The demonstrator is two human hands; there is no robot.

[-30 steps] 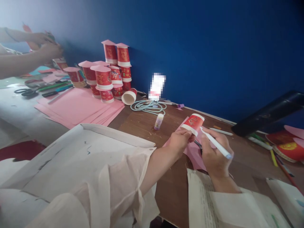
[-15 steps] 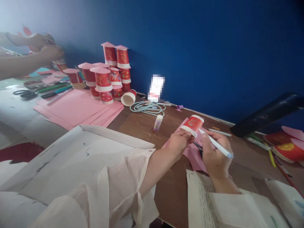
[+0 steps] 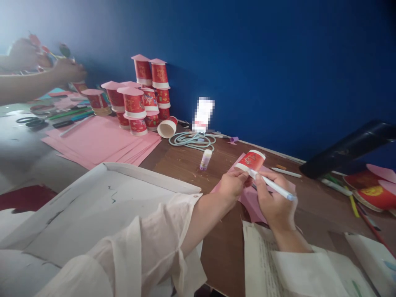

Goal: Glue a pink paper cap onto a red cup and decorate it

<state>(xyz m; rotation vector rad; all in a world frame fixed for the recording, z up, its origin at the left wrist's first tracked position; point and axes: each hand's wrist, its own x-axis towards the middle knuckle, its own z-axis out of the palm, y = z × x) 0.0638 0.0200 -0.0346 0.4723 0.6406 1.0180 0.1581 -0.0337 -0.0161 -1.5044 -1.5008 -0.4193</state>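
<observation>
A: Where was the cup?

B: Right of centre in the frame. The red paper cup with a white band and a curling printed figure (image 3: 253, 159) was held tilted above a sheet of pink paper (image 3: 252, 205) on the brown wooden table (image 3: 221, 243).

A: And the hands?

B: The left hand (image 3: 232, 185) had its grip closed in a pinch on the lower white band. The right hand (image 3: 276, 200) had its grip closed around a slim white pen (image 3: 274, 186), whose narrow end sat at the band, just beside the left fingertips. I couldn't tell whether it touched.

A: What did doing that well call for?

B: In my judgement, a light pinch, since thin paper would probably have dented under pressure. The left fingers belonged clear of the pen's path, and turning the cup would have suited its curve better than twisting the wrist.

A: Anything nearby to mind?

B: The small purple-and-white glue stick (image 3: 205, 160) stood near mid-frame, where a careless forearm could have tipped it.
</observation>
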